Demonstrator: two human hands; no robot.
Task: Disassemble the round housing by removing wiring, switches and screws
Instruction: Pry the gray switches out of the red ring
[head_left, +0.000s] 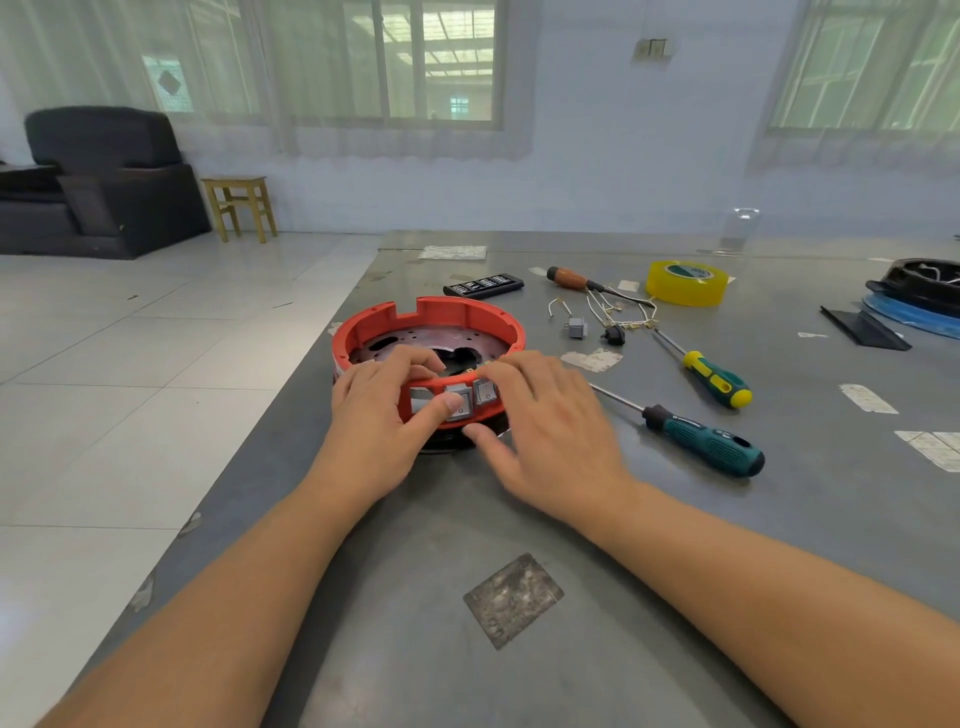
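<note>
The round red housing (457, 312) lies on the grey table (623, 545), open side up, with a perforated metal plate inside. Two grey rocker switches (485, 392) sit in its near wall. My left hand (382, 415) grips the near rim, fingers curled inside, thumb pressing the left switch. My right hand (545, 426) rests over the rim to the right of the switches, fingers reaching inside, thumb under the wall. Removed wiring (618, 306) and a loose grey switch (576, 327) lie behind on the right.
Right of the housing lie a dark teal screwdriver (701, 441) and a green-yellow screwdriver (711, 379). Farther back are a wooden-handled tool (569, 278), a yellow tape roll (685, 283) and a black bit case (483, 285). Black and blue parts (914, 301) sit far right. The table's left edge runs beside the housing.
</note>
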